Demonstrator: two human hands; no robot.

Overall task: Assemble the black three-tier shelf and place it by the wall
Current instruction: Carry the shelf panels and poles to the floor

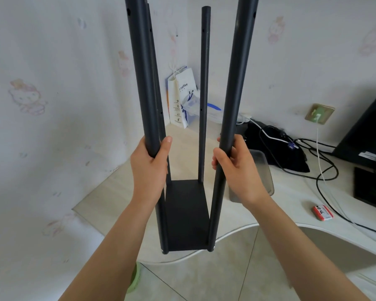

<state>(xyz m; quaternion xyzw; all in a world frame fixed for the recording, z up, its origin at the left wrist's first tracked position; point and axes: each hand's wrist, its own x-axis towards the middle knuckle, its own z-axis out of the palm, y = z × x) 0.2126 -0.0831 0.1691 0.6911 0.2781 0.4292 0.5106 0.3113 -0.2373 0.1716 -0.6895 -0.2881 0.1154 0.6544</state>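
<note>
Behind the black shelf frame (203, 127), in the corner, stands a white paper bag (181, 94) with a crumpled clear plastic bag (193, 105) against it. The frame's poles cross in front of both. To the right lie a clear plastic box (263, 168), partly hidden by the right hand (234, 164), then a black cloth bundle (291, 157), looping black cables (326, 177) and a white cable (319, 148) that runs up to a wall socket (319, 112). A dark screen-like panel (369, 131) fills the far right. A small red-and-white pack (322, 212) lies near the tabletop's front edge.

The frame is upright at the tabletop's near edge. Its base panel (187, 216) is low between the forearms, and I cannot tell whether it rests on the surface or is lifted. The left hand (149, 164) is curled round the near-left pole (144, 83), and the right hand wraps the near-right pole (236, 83).

The tabletop (291, 205) is pale and glossy with a curved front edge, and it is fitted into a corner. The wall (63, 83) is papered white with faded pink cartoon figures. Pale floor tiles (204, 279) show below, with something green (135, 276) at the wall's foot.

The paper bag reads "coffee". The print on the red-and-white pack is too small to read.
</note>
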